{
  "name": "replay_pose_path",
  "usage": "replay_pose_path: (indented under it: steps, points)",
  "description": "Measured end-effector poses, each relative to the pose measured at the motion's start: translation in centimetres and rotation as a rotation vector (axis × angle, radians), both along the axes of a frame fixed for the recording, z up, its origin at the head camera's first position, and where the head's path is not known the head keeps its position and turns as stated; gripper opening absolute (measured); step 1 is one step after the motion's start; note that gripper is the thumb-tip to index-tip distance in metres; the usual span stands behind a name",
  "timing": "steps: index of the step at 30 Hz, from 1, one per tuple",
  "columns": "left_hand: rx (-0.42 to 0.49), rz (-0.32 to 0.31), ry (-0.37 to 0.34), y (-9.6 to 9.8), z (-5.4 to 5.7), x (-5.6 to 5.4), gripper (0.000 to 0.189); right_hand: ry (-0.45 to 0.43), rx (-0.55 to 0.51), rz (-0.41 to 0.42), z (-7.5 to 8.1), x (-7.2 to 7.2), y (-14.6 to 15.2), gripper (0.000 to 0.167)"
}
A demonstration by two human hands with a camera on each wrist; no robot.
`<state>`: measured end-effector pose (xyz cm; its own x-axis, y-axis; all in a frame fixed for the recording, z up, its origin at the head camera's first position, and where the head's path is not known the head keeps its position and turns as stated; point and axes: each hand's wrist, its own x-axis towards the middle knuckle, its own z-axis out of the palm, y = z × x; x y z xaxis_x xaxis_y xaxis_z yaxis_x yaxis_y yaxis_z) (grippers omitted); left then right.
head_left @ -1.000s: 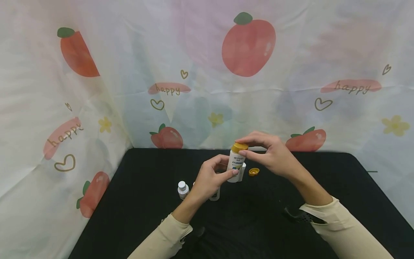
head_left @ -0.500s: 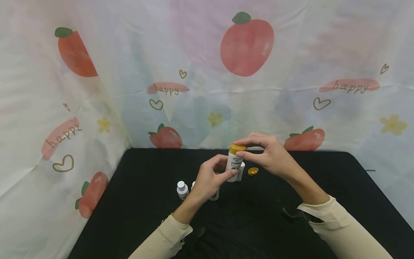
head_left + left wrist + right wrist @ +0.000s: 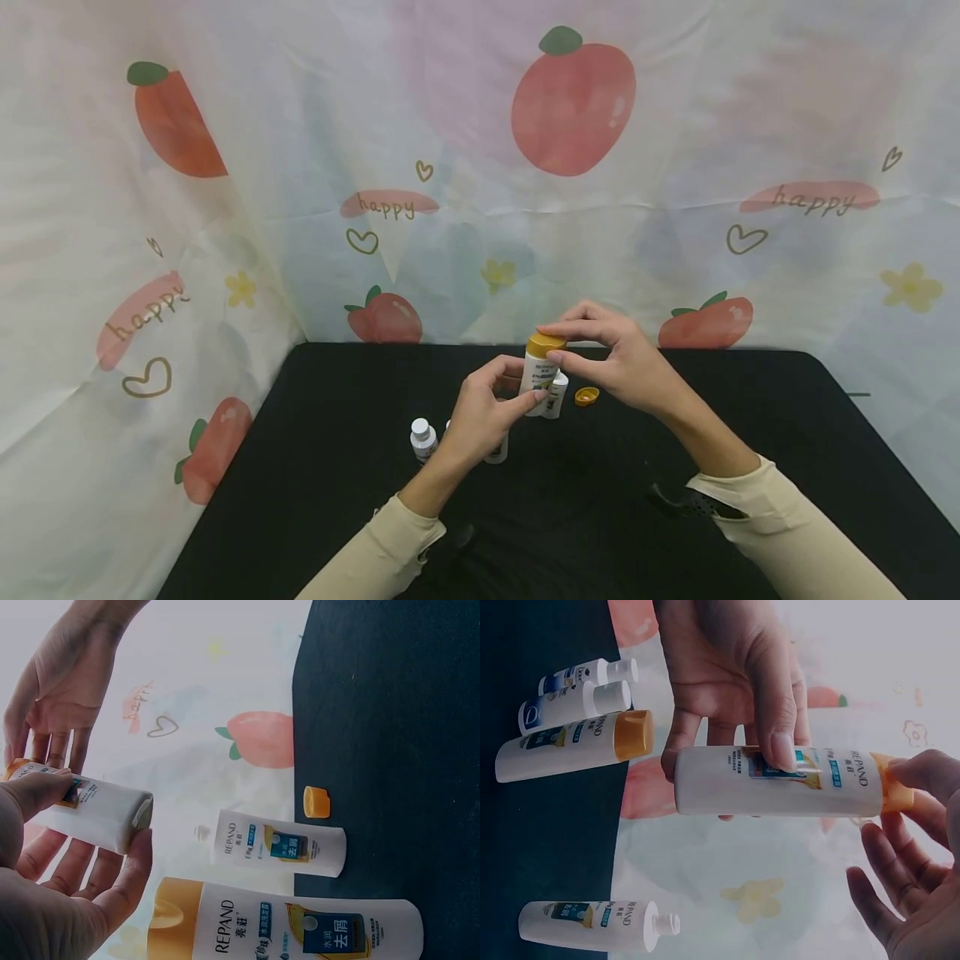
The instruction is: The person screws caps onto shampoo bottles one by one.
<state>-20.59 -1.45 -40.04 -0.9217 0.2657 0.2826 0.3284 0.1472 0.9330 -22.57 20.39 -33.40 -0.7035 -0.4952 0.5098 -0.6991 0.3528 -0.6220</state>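
Note:
My left hand grips the body of a white shampoo bottle, thumb on its front label and fingers behind it. The bottle is held above the table, leaning slightly. With thumb and fingers, my right hand pinches the bottle's yellow cap, which sits on the neck. In the right wrist view the cap is partly covered by those fingers. Behind the held bottle stands a smaller uncapped shampoo bottle with its narrow white neck bare. Beside it a loose yellow cap lies on the table.
Left of the uncapped bottle stands another yellow-capped shampoo bottle, mostly hidden by my left hand in the head view. Two white-capped bottles stand past it. The black table ends at a printed curtain behind and at the left.
The held bottle has shifted slightly left and up, so more of the uncapped bottle shows behind it. My right hand's fingers have changed position on the cap and sit a little higher.

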Motion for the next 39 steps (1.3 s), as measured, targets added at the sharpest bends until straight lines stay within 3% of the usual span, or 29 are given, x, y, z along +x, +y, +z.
replay_pose_path:
  steps: [12, 25, 39]
  points:
    - [-0.014, -0.018, 0.021, -0.4, -0.1, 0.0, 0.029, -0.053, 0.005, 0.038, 0.0, 0.1, 0.7, 0.042]
    - [-0.008, -0.035, 0.044, -0.2, -0.2, 0.1, 0.026, -0.155, -0.093, 0.127, -0.3, -0.3, 0.2, 0.045]
    - [0.014, -0.038, 0.034, -0.1, -0.1, 0.1, 0.027, -0.146, -0.104, 0.078, -1.1, -0.2, 0.0, 0.048]
